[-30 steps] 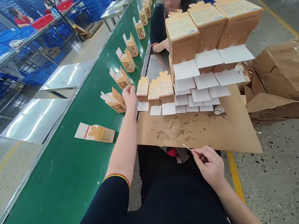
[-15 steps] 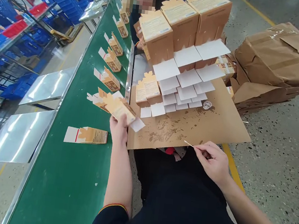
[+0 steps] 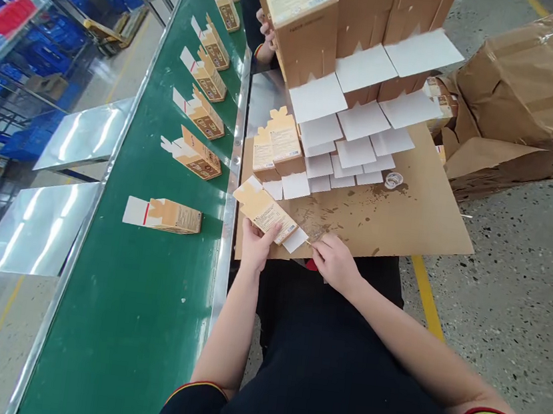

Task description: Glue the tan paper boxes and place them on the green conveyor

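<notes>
My left hand (image 3: 255, 246) is closed round a small tan carton (image 3: 266, 211), held tilted over the near left edge of the cardboard sheet (image 3: 421, 218). The carton's white end flap (image 3: 296, 239) sticks out toward my right hand (image 3: 335, 262). Pinched in my right fingers is a thin cotton swab (image 3: 309, 242); its tip is at the flap's edge, and I cannot tell whether they touch. Stacked cartons with white flaps (image 3: 356, 151) stand just beyond. A small clear round dish (image 3: 393, 180) sits beside them, near dark wet spots on the sheet.
On my left runs a green conveyor belt (image 3: 136, 324) with a row of cartons (image 3: 174, 216) on it. Another person's hand (image 3: 265, 31) is at the tall cartons (image 3: 298, 28). A large brown-wrapped bundle (image 3: 548, 86) lies at the right.
My left hand has brought the carton from the belt's edge over the cardboard sheet. My right hand has moved left with the swab, up to the carton's flap. The view has shifted slightly.
</notes>
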`<state>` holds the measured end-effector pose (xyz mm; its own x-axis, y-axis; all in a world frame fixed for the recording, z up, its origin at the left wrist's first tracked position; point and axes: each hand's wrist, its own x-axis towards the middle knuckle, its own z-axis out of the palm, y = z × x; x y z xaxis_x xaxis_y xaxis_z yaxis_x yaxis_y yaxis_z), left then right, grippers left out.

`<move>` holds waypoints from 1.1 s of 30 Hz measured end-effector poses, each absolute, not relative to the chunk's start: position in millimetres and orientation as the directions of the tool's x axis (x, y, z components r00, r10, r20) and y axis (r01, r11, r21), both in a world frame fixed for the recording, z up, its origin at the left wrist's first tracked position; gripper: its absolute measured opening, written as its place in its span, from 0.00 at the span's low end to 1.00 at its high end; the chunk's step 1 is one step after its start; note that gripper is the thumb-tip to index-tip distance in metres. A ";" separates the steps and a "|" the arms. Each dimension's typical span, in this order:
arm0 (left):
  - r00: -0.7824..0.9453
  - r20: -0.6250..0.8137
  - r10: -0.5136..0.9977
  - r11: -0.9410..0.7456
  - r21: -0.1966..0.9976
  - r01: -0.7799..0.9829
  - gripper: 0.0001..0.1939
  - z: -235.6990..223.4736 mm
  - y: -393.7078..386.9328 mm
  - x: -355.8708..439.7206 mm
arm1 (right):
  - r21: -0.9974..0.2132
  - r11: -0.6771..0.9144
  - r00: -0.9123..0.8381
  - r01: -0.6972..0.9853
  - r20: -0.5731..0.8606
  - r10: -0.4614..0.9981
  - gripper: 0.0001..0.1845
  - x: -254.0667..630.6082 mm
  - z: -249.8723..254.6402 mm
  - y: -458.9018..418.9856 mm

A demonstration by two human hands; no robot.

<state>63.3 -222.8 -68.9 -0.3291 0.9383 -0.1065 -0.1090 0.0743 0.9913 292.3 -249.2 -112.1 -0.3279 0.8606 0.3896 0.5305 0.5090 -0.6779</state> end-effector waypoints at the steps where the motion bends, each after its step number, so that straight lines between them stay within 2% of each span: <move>1: -0.334 -0.092 0.938 0.065 0.994 -0.093 0.43 -69.5 -224.5 65.1 | -0.672 0.520 -0.345 0.528 0.389 0.854 0.20 290.7 -112.2 -251.9; 5: -0.330 -0.033 0.943 0.026 0.999 -0.027 0.48 -75.7 -231.3 72.6 | -0.699 0.541 -0.379 0.469 0.394 0.837 0.17 288.1 -104.8 -263.5; 9: -0.323 0.008 0.946 0.028 0.994 0.105 0.49 -83.3 -240.3 76.0 | -0.770 0.489 -0.283 0.409 0.402 0.871 0.14 302.3 -93.1 -275.5; 14: -0.333 0.050 0.942 0.055 0.953 0.299 0.49 -89.2 -254.6 82.4 | -0.837 0.390 -0.182 0.383 0.346 0.920 0.12 333.2 -81.6 -292.6; 21: -0.392 -0.011 0.920 0.110 0.967 0.230 0.44 -86.1 -257.9 103.2 | -0.869 0.293 -0.123 0.400 0.266 0.956 0.12 342.8 -74.9 -304.5; 24: -0.420 -0.015 0.907 0.103 0.977 0.187 0.47 -81.5 -255.2 99.3 | -0.874 0.299 -0.139 0.382 0.266 0.954 0.14 340.2 -74.6 -302.8; 28: -0.633 0.060 0.771 0.036 0.990 0.137 0.52 -71.4 -260.1 51.5 | -0.881 0.325 -0.118 0.343 0.303 0.946 0.13 343.9 -71.9 -299.9; 33: -0.829 0.159 0.536 0.000 0.982 0.188 0.51 -63.7 -283.3 -51.7 | -0.885 0.331 -0.110 0.326 0.313 0.943 0.12 351.0 -71.8 -292.5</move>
